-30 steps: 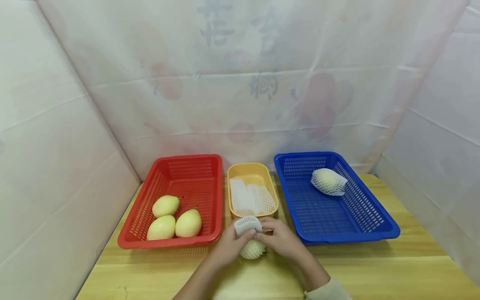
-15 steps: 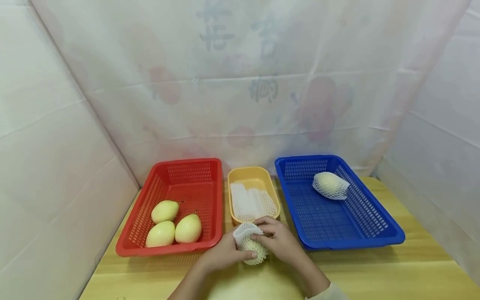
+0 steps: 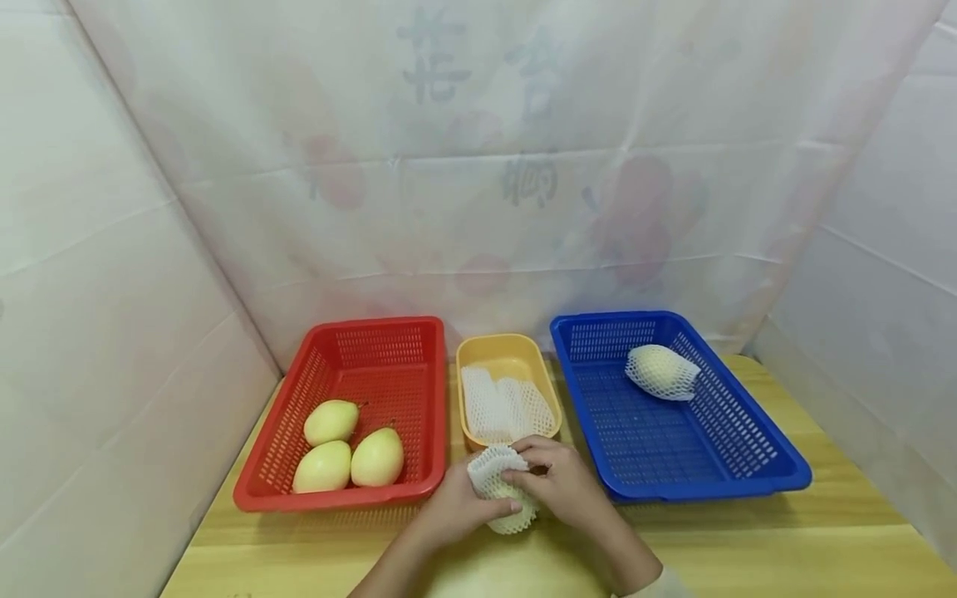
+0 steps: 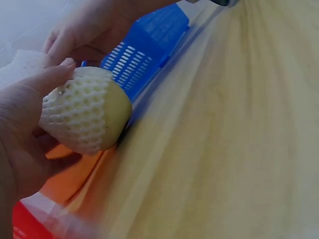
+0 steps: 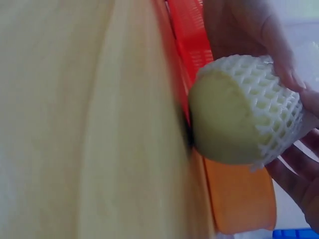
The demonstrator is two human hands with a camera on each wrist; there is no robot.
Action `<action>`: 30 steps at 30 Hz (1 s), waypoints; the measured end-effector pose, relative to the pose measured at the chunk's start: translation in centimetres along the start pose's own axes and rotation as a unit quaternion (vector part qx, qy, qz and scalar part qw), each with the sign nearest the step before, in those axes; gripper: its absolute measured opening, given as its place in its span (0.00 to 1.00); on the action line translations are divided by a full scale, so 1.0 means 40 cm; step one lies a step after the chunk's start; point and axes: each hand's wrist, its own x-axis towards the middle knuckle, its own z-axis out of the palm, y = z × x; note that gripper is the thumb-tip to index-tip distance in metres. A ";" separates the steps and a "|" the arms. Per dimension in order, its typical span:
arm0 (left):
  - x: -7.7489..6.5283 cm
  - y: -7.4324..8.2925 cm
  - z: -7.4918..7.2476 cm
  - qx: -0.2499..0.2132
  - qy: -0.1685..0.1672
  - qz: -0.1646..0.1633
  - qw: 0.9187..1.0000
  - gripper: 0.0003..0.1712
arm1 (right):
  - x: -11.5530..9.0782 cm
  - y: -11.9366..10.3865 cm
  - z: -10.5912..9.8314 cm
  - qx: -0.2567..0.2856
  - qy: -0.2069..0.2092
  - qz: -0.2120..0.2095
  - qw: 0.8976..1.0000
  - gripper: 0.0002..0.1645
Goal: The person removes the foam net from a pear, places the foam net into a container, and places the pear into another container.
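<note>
A pale yellow pear sits inside a white foam net, held just above the table in front of the yellow box. Its rounded bottom end shows bare in both wrist views. My left hand grips the netted pear from the left, thumb across the front and fingers underneath. From the right, my right hand pinches the net near its loose upper end, thumb on the near side. That loose end stands up past the fruit, tilted toward the left.
Left, a red basket holds three bare pears. The yellow box in the middle contains several flat foam nets. Right, a blue basket has one netted pear. Cloth walls enclose the wooden table.
My left thumb has slid down from the net's upper part to lower on the pear. The net's bunched upper end now stands more extended, and my right fingers have shifted slightly along it.
</note>
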 end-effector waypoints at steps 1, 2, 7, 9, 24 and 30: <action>0.000 0.002 0.001 0.013 0.009 0.003 1.000 0.31 | 0.002 -0.001 -0.006 0.011 -0.010 0.011 1.000 0.09; 0.000 0.004 0.002 0.026 0.018 0.007 0.999 0.30 | 0.003 -0.002 -0.011 0.025 -0.020 0.023 0.999 0.10; 0.001 0.013 0.010 0.068 0.068 0.040 0.995 0.21 | 0.004 -0.006 -0.025 0.076 -0.063 0.073 0.992 0.19; 0.001 0.017 0.013 0.079 0.086 0.055 0.992 0.18 | 0.002 -0.008 -0.024 0.086 -0.077 0.083 0.990 0.21; -0.016 0.029 0.027 0.030 0.071 -0.026 0.997 0.43 | -0.003 -0.025 -0.018 0.064 0.006 0.042 0.997 0.10; -0.016 0.024 0.026 0.029 0.073 -0.003 0.997 0.32 | -0.003 -0.044 -0.022 0.062 0.023 0.046 0.997 0.11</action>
